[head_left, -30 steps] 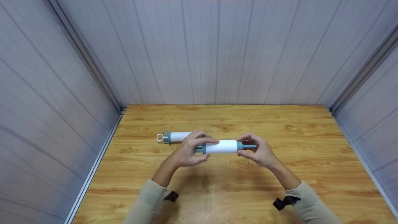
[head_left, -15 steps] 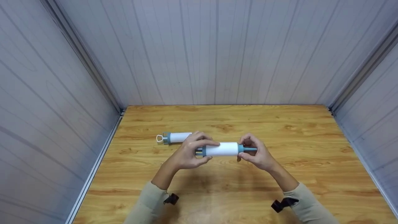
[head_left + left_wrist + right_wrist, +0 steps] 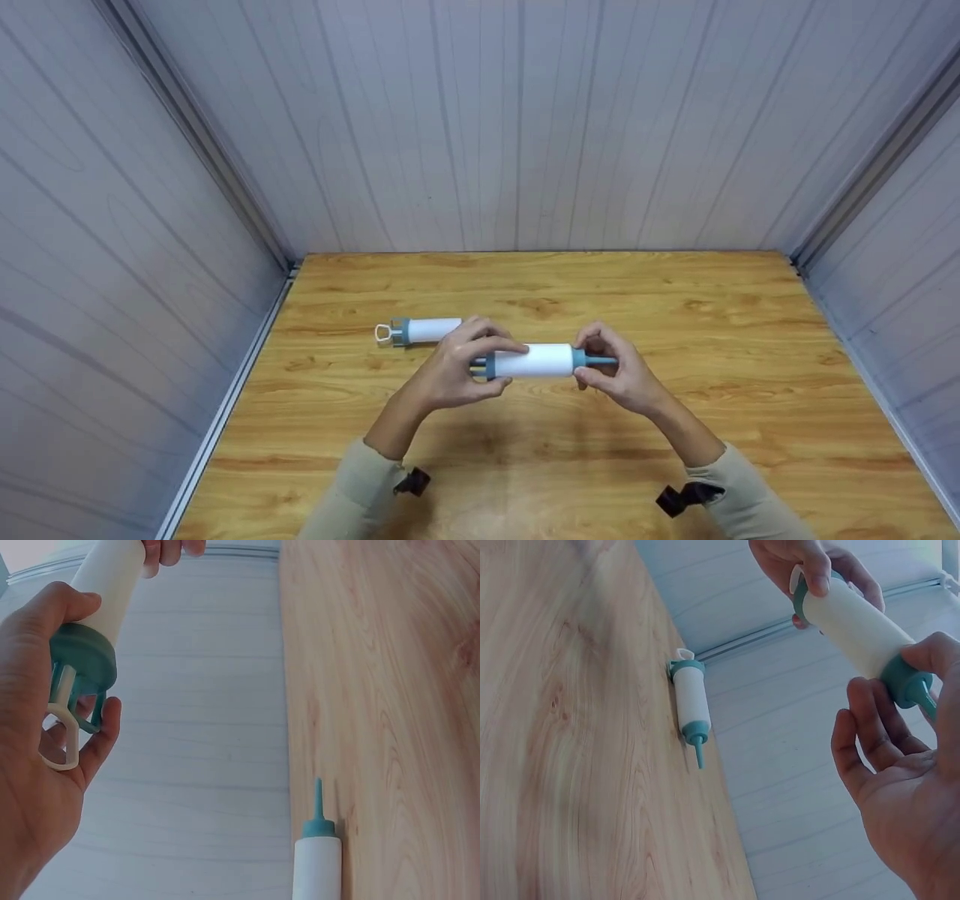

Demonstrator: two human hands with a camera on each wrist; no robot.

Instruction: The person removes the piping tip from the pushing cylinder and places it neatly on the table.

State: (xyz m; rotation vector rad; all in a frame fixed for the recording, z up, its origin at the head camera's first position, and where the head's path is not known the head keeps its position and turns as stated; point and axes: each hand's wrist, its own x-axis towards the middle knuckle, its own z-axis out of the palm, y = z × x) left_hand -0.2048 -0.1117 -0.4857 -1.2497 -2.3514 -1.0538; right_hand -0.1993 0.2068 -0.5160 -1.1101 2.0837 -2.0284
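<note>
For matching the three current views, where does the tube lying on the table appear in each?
Head: the lying tube is left of centre, its nozzle end hidden behind the left hand.
Left wrist: lying tube at the bottom, right of centre, cut off by the frame.
Right wrist: lying tube left of centre, nozzle pointing down.
Shared landmark: the held tube.

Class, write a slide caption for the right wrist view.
Left hand and right hand hold opposite ends of a white-and-teal tube; a second tube lies on the wood-grain table.

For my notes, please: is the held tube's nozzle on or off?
On: the teal nozzle meets the white barrel without visible gap; how tight, cannot tell.
</note>
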